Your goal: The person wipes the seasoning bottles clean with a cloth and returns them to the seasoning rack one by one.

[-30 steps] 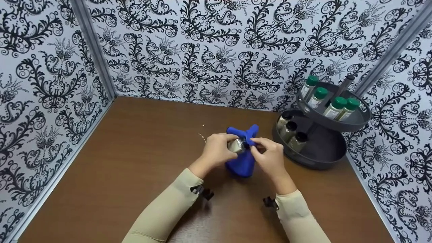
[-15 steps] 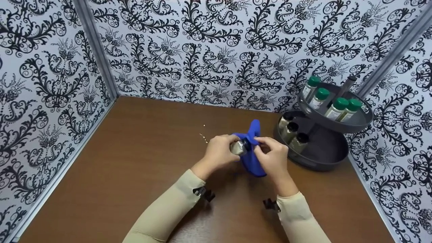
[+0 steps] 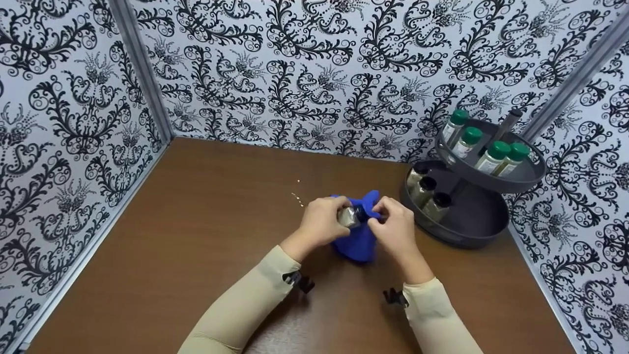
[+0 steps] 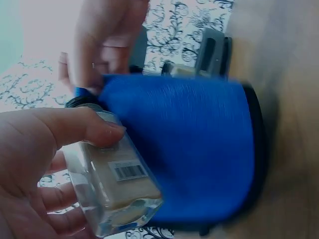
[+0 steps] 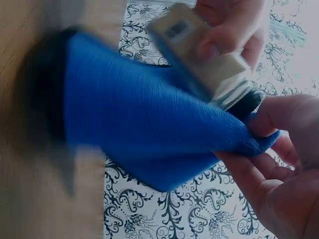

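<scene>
My left hand (image 3: 320, 220) grips a square-sided glass spice jar (image 4: 119, 174) filled with pale powder. The jar lies tilted, its black cap (image 5: 247, 104) toward my right hand (image 3: 397, 226). A barcode label shows on the jar's side in the left wrist view. Between thumb and fingers, my right hand pinches a blue cloth (image 4: 194, 144) with dark edging, up against the cap. The rest of the cloth hangs below the hands, its lower edge blurred in the right wrist view. Part of the cap is hidden by the cloth and fingers.
At the right stands a dark two-tier round rack (image 3: 462, 241). Several green-capped jars (image 3: 491, 157) occupy its upper tier, and three black-capped jars (image 3: 436, 206) its lower one. Small pale crumbs (image 3: 298, 199) lie on the brown table (image 3: 211, 206). Patterned walls (image 3: 314, 88) enclose the table.
The hanging cloth swung right, then back left, and its upper folds shifted around the cap. My right hand moved slightly while pinching it. My left hand keeps its grip on the jar.
</scene>
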A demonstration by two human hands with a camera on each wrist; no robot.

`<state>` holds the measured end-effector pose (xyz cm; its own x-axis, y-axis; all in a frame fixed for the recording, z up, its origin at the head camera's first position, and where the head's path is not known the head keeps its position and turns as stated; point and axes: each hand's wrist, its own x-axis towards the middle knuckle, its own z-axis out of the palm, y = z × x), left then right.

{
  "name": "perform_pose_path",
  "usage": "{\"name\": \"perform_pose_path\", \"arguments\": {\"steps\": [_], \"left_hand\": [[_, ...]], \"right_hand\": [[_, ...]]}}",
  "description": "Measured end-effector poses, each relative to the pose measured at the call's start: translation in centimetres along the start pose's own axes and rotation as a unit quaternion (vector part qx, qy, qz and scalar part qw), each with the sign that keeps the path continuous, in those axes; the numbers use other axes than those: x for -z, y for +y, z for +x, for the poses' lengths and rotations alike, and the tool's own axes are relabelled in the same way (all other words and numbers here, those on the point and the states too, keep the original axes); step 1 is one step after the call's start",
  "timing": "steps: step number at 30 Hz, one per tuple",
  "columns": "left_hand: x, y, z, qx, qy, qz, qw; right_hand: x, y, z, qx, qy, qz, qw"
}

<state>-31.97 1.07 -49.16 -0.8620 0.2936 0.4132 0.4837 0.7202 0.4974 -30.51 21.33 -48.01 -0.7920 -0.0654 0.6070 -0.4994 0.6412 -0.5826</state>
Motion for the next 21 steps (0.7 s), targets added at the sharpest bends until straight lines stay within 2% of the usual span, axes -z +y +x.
{"name": "perform_pose_path", "arguments": {"steps": [3, 6, 10, 13, 17, 21], "left_hand": [[-0.4, -0.1, 0.0, -0.001, -0.001, 0.007, 1.0000], [-0.4, 0.1, 0.0, 0.001, 0.008, 0.013, 0.9999], [0.0, 0.6, 0.0, 0.017, 0.010, 0.020, 0.9996], [0.4, 0.9, 0.1, 0.025, 0.002, 0.024, 0.9994], [0.8, 1.1, 0.1, 0.027, 0.002, 0.021, 0.9994], [1.0, 1.0, -0.1, 0.032, 0.017, 0.018, 0.9992]], "right_hand": [[-0.1, -0.2, 0.0, 0.027, 0.047, 0.017, 0.998], [-0.5, -0.2, -0.1, 0.060, 0.098, 0.059, 0.992], [-1.0, 0.0, -0.4, 0.080, 0.114, 0.084, 0.987], [-0.9, 0.1, -0.5, 0.059, 0.097, 0.054, 0.992], [-0.5, -0.2, -0.3, 0.002, 0.062, 0.007, 0.998], [-0.2, -0.9, -0.2, -0.042, 0.043, 0.003, 0.998]]}}
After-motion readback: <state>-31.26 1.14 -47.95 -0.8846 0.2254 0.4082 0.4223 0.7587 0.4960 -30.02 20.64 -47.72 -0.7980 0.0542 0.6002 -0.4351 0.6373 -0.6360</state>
